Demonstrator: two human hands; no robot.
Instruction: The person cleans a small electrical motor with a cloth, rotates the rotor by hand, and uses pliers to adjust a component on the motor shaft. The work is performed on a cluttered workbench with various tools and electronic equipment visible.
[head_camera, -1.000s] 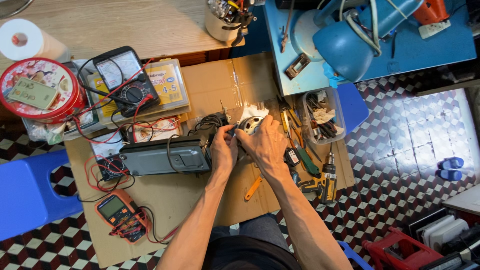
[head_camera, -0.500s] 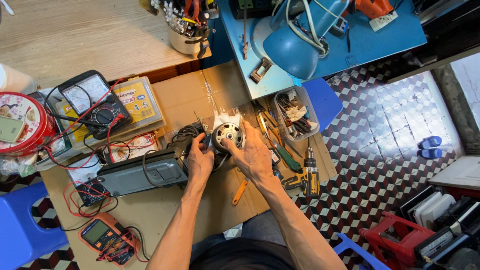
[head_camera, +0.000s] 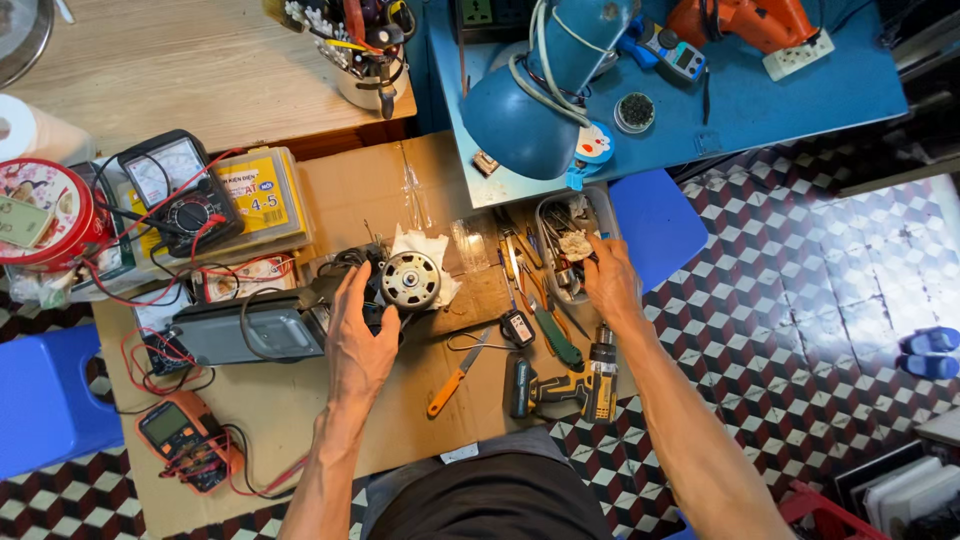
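Observation:
A small round electric motor (head_camera: 411, 279) lies on a white cloth (head_camera: 425, 245) on a cardboard sheet (head_camera: 350, 190). My left hand (head_camera: 358, 338) rests against the motor's left side, fingers curled around its dark body. My right hand (head_camera: 607, 280) has reached to the right, fingers at the edge of a clear plastic tray (head_camera: 550, 215) that holds small parts and a crumpled rag. A grey metal housing (head_camera: 250, 330) with black cable lies just left of my left hand.
A cordless drill (head_camera: 560, 390), screwdrivers (head_camera: 455, 375) and pliers lie between my hands. Two multimeters (head_camera: 180, 190) (head_camera: 180, 435) with red leads sit at the left. A blue lamp (head_camera: 520, 110) stands on a blue table. Blue stools flank the cardboard.
My right hand has left the motor and moved right to the plastic tray. My left hand stays at the motor. The camera view has shifted so the scene sits lower and nearer.

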